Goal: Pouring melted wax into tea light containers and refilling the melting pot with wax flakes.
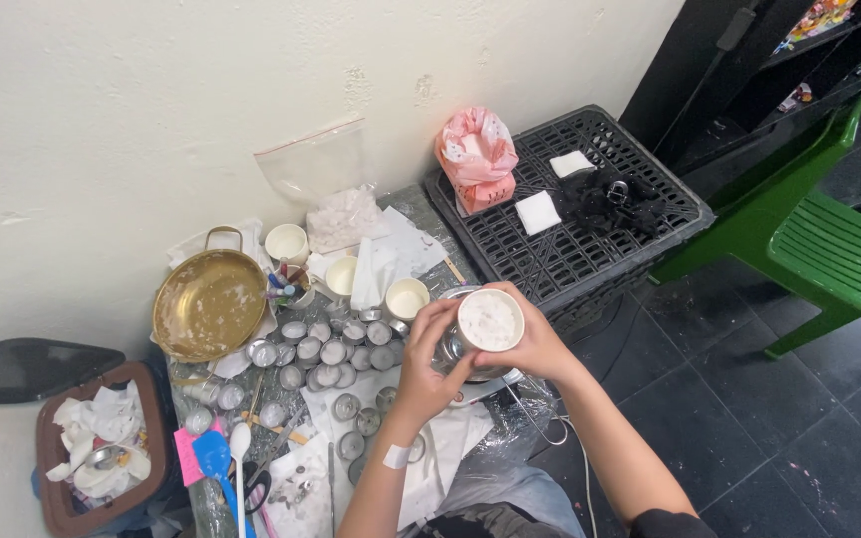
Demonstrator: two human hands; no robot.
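My right hand holds a white paper cup filled with white flakes, just above a small metal pot. My left hand grips the side of that metal pot. A white plaster sits on my left wrist. Left of my hands lie rows of small round metal tealight cups, several of them filled with white wax. Three more white paper cups stand behind them.
A brass pan lies at the left near the wall. A clear bag of white flakes leans on the wall. A black plastic crate holds a pink bag. A green chair stands right; a waste bin far left.
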